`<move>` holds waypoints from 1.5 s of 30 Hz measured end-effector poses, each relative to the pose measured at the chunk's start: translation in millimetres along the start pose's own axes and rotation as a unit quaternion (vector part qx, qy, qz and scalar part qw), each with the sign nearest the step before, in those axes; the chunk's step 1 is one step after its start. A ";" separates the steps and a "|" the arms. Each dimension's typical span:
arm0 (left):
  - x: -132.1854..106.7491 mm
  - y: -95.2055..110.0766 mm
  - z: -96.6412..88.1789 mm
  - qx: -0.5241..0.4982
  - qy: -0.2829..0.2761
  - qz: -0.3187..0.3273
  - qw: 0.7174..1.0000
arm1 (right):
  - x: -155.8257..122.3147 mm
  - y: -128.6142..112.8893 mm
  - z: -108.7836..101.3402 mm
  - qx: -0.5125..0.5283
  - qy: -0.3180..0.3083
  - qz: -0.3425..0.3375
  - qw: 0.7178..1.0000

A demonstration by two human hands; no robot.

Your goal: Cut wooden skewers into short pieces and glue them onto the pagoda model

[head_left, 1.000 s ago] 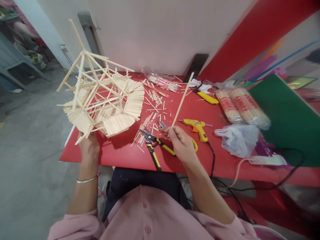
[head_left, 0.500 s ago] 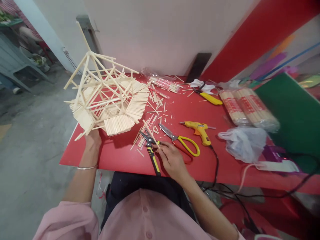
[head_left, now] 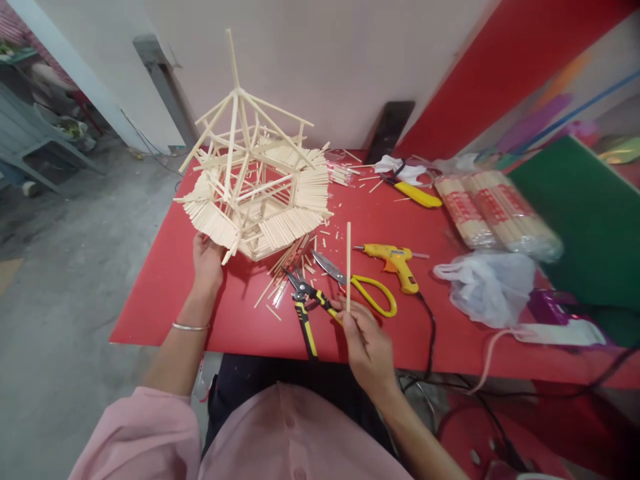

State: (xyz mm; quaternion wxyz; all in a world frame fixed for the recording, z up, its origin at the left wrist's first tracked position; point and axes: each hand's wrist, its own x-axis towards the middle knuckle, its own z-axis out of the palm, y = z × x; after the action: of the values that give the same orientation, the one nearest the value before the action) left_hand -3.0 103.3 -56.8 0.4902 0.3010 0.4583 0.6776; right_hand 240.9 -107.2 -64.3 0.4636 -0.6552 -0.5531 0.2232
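My left hand [head_left: 207, 262] grips the near lower edge of a roof-like model built of pale wooden sticks [head_left: 255, 180], which stands upright on the red table [head_left: 170, 293]. My right hand [head_left: 367, 345] pinches the bottom of a single long wooden stick [head_left: 349, 263] and holds it upright. Just in front of that hand lie black-and-yellow cutting pliers [head_left: 305, 303] and yellow-handled scissors [head_left: 357, 283]. Cut stick pieces [head_left: 280, 273] are scattered beside the model.
A yellow glue gun [head_left: 393, 261] with a black cord lies right of the scissors. Further right are packs of sticks [head_left: 495, 213], a clear plastic bag [head_left: 483, 283], a yellow knife [head_left: 413, 193] and a green board [head_left: 580, 227]. The table's left edge drops to a concrete floor.
The stick model has swung from a tilted position at the left to upright nearer the table's middle. My right hand dipped to the pliers, then raised the stick upright.
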 end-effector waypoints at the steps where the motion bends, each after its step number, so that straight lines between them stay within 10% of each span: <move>1: -0.3 -0.3 -0.5 -0.001 -0.002 0.001 1.000 | -3.1 0.3 -4.8 0.001 0.002 -0.001 1.000; 8: -44.8 14.9 -9.9 0.082 0.075 0.059 0.992 | -12.3 -22.7 -28.5 -0.061 -0.016 -0.157 0.986; 16: -124.5 41.1 25.9 0.060 -0.162 -0.154 0.973 | -5.3 -71.2 5.0 -0.007 -0.137 -0.119 0.983; 45: -114.2 24.2 45.6 -0.046 -0.152 -0.220 0.963 | 26.1 -76.2 13.4 -0.032 -0.126 -0.081 0.988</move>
State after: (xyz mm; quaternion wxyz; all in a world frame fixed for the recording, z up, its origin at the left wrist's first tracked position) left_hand 65.3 8.4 -11.6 0.7041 0.2699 0.4016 0.5197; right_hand 198.2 -81.2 0.3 0.3861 -0.5892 -0.6652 0.2477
